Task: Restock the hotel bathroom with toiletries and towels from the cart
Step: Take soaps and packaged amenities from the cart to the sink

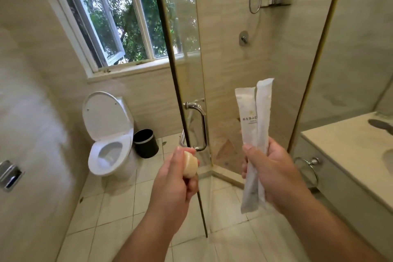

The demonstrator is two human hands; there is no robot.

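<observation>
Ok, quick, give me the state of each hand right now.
Left hand: holding a beige round item, soap or cap unclear.
Right hand: holding two long white packets.

A small round item [190,164] is being held in the left hand [176,178], before the shower door [185,49] handle [200,125]. Two long packets [255,117] are being held upright in the right hand [274,174]. Beneath the window [110,17], the toilet [110,134] is being flanked on its right by a bin [145,143]. A counter [344,144] is being seen at far right, a towel ring [308,166] on its front.

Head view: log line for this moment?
left hand: grips round beige toiletry | right hand: grips two white packets | facing: glass shower door
</observation>
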